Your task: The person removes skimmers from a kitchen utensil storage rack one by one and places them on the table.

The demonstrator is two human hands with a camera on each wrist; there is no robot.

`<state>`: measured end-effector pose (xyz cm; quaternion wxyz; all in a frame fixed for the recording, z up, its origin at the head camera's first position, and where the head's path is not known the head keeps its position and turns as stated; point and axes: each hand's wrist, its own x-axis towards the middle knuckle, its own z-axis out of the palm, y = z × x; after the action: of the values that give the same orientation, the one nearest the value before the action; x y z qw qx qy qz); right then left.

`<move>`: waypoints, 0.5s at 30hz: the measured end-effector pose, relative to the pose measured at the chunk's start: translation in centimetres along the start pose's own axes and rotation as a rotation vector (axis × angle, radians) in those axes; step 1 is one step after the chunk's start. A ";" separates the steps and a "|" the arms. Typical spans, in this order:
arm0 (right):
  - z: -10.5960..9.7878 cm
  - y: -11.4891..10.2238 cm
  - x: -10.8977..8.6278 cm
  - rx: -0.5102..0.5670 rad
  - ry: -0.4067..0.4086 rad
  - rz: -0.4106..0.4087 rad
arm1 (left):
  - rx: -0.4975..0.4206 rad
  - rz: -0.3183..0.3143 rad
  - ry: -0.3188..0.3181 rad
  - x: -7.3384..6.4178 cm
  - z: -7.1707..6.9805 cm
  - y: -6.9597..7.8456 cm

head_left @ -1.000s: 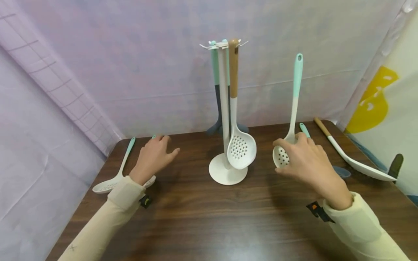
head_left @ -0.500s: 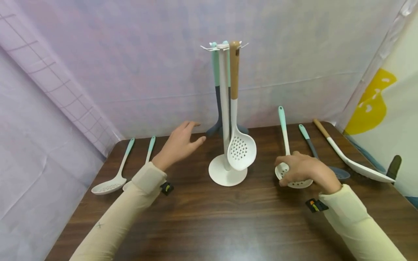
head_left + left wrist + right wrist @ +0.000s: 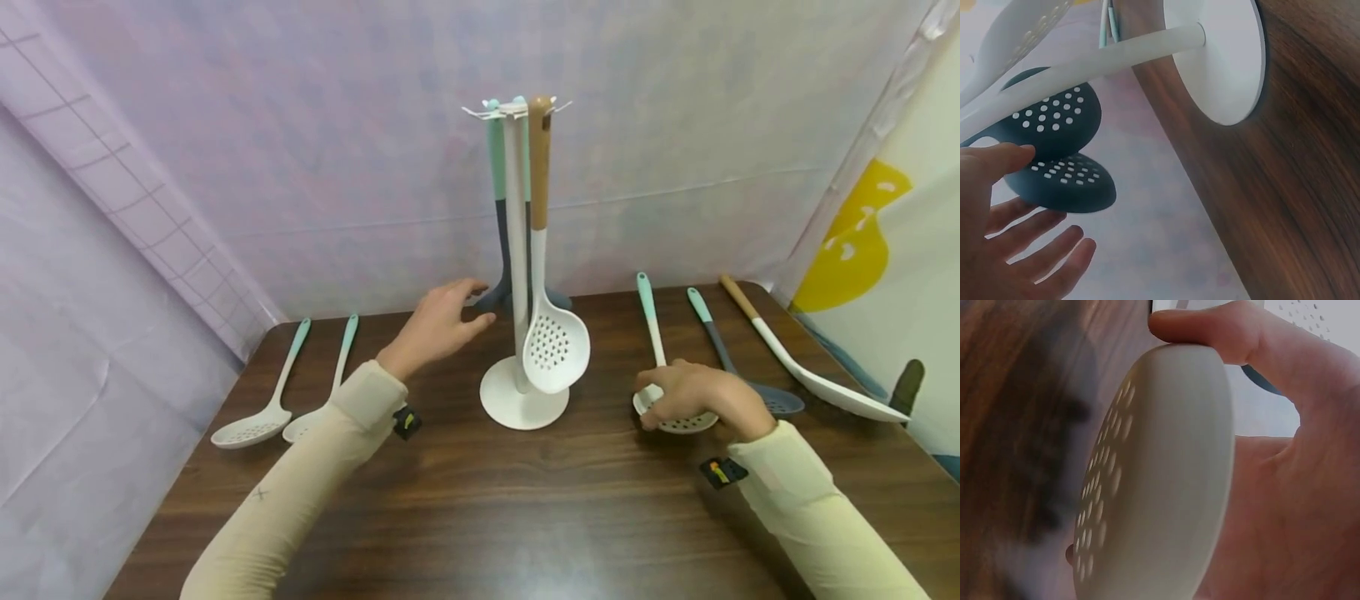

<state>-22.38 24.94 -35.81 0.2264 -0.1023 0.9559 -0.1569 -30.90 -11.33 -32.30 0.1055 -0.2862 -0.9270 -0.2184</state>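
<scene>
My right hand (image 3: 693,392) holds a white skimmer (image 3: 649,312) with a mint handle by its perforated head, low over the table at the right. In the right wrist view the thumb presses the head's rim, and a fingertip shows past its far side. My left hand (image 3: 435,327), fingers spread and relaxed, reaches behind the white utensil stand (image 3: 516,250). Two dark skimmers with mint handles hang there; in the left wrist view their perforated heads (image 3: 1054,128) overlap, with my thumb and fingers around the lower head (image 3: 1079,187). A white skimmer with a wooden handle (image 3: 538,175) hangs at the stand's front.
Two white skimmers (image 3: 255,427) with mint handles lie on the left of the wooden table (image 3: 480,508). On the right lie a dark skimmer (image 3: 716,342) with a mint handle and a white, wooden-handled utensil (image 3: 780,343). A fabric wall (image 3: 375,167) stands behind.
My right hand has lowered the white skimmer, its handle tilting back toward the wall. My left hand has moved right, from the left skimmers to the dark ones on the stand.
</scene>
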 end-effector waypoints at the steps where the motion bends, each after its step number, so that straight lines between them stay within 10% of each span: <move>1: 0.0 0.0 0.1 -0.008 -0.002 -0.003 | -0.003 0.001 0.002 0.2 0.1 0.1; 15: -0.2 0.4 0.1 0.010 -0.023 -0.042 | -0.001 0.024 0.046 1.6 1.8 0.8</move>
<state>-22.65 25.35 -35.81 0.2348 -0.1230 0.9500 -0.1653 -31.85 -9.08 -33.09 0.1292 -0.2921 -0.9207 -0.2243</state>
